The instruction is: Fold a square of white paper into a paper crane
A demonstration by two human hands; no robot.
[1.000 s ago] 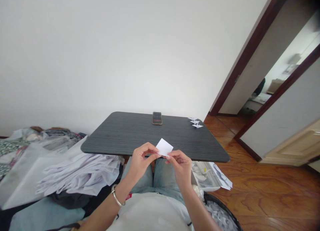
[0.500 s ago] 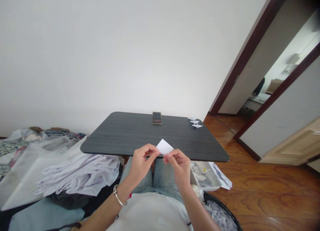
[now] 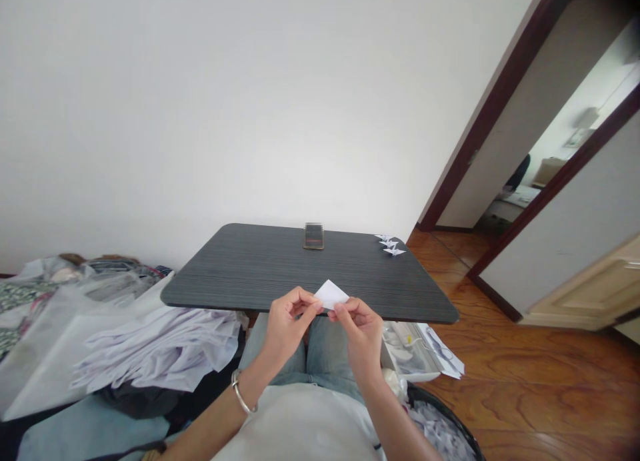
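A small folded piece of white paper (image 3: 331, 293) is held above the near edge of the dark table (image 3: 250, 268). My left hand (image 3: 294, 320) pinches its left corner between thumb and fingers. On the other side, my right hand (image 3: 359, 324) grips the right corner the same way. The paper's top point faces away from me; its lower edge is partly hidden by my fingertips. Several small folded white paper cranes (image 3: 394, 251) stand in a row at the table's far right corner.
A phone (image 3: 314, 236) rests at the table's back edge by the wall. Stacked white sheets or cloth (image 3: 165, 348) and plastic bags lie to the left. At the lower right are an open box (image 3: 413, 354) and a dark bag of crumpled white pieces (image 3: 440, 424).
Both hands and the paper have shifted very slightly to the right. Each hand keeps its pinch on the paper.
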